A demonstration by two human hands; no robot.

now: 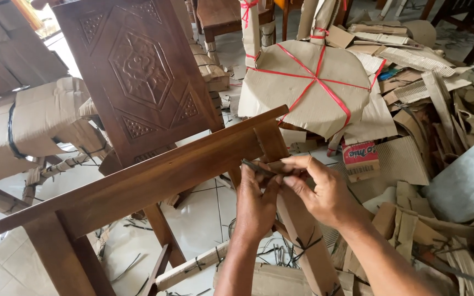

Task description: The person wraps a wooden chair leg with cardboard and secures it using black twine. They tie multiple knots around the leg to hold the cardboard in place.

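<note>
A dark brown wooden furniture frame lies tilted across the middle of the view. Both my hands meet at one of its legs. My left hand and my right hand pinch a thin dark strap against the leg near the joint with the long rail. A second dark strap is tied lower on the same leg. A carved wooden panel stands behind the frame.
A round piece wrapped in cardboard with red ribbon stands behind. Cardboard scraps are piled at right. A small red and white box lies there. Cardboard-wrapped furniture sits at left. Strap offcuts litter the white tile floor.
</note>
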